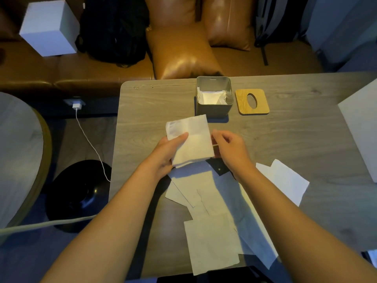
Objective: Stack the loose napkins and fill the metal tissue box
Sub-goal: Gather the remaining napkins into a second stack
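My left hand holds a small stack of white napkins above the table, thumb on top. My right hand is at the stack's right edge, fingers curled and pinching that edge. The grey metal tissue box stands open just behind the stack, with white napkins inside it. Its wooden lid with an oval slot lies flat to the right of the box. Several loose napkins lie scattered on the table beneath and between my forearms; one napkin lies to the right.
The grey wooden table ends at the left near a round table and a black round base on the floor. A brown leather sofa with a white box and dark bags sits behind. A white sheet lies at the right edge.
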